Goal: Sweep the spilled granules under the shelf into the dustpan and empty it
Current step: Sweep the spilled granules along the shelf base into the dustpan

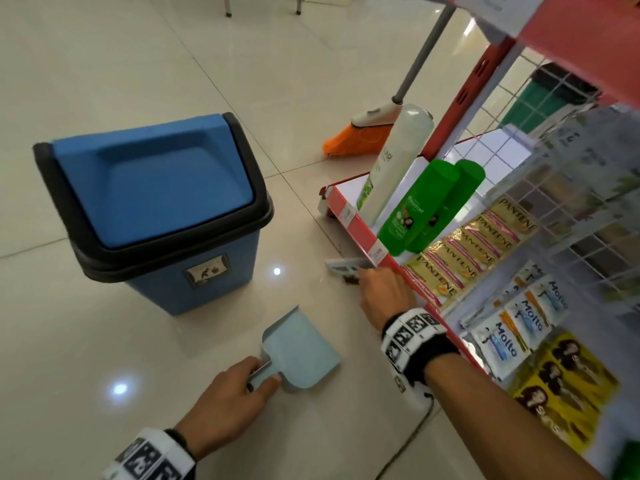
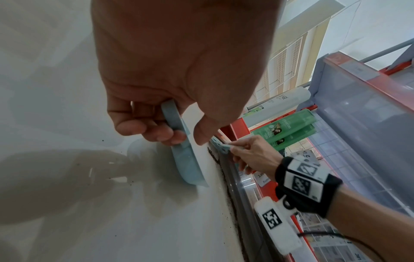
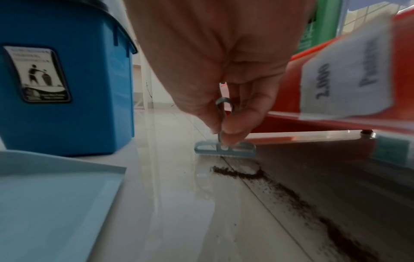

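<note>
My left hand (image 1: 242, 382) grips the handle of a pale blue dustpan (image 1: 301, 348) that lies flat on the tiled floor, its handle (image 2: 173, 117) held between thumb and fingers. My right hand (image 1: 381, 289) pinches the thin handle of a small pale blue hand brush (image 3: 225, 150), whose head (image 1: 346, 266) stands on the floor at the foot of the red shelf (image 1: 360, 233). Dark brown granules (image 3: 280, 187) run in a line along the shelf's base (image 2: 226, 184), just in front of the brush. The dustpan sits apart from them, to the left.
A blue swing-lid bin (image 1: 156, 206) stands on the floor left of the shelf. An orange broom (image 1: 356, 136) leans at the shelf's far corner. Shampoo bottles (image 1: 415, 209) and sachets (image 1: 478, 244) fill the low shelf, which overhangs the granules.
</note>
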`<state>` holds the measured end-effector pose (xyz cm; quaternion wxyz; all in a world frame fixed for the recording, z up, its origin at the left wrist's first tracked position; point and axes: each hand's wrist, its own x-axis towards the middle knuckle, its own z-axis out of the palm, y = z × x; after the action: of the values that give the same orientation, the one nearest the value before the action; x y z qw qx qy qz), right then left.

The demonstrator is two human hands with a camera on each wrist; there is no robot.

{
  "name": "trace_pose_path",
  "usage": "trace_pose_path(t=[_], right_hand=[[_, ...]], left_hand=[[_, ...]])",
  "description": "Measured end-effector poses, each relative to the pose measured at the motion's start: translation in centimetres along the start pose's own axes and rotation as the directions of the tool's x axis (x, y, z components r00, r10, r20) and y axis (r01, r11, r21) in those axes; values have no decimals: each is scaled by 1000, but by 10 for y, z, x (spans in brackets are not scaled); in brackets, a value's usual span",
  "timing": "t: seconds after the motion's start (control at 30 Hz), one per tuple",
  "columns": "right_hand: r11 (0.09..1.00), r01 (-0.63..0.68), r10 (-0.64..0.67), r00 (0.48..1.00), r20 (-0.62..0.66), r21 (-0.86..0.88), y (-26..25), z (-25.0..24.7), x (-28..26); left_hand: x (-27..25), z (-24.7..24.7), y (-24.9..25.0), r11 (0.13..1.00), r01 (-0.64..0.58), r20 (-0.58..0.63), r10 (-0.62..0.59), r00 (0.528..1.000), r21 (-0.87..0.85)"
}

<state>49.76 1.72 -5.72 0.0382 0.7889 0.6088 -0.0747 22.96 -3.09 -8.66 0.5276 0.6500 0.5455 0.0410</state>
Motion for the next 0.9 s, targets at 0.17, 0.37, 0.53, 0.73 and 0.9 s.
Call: trace_pose_path(t=[0.17,0.37,0.53,0.73,0.9], right_hand=[[992,97,-98,995,8,78,28,-4,-39],[901,171,-63,961,-270,398,44,-24,-73],[797,40,104,974,-202,602,45,-22,-84],[593,-35,155,985,-71,804,30,-11,-54],[539,-129,192,981,28,832,4,8,-13]], left_hand=[[-5,-4,-4,999,8,-21,-9,1000,-41],[-3,-2,-2,1000,-11,-14,11,1000,-22],[1,1,3,999,-35,-12,35,999,-22],[2,4,4,998,-54,-24,54,998,-9],[2,2,-2,999,-43,-47,43,998,7]])
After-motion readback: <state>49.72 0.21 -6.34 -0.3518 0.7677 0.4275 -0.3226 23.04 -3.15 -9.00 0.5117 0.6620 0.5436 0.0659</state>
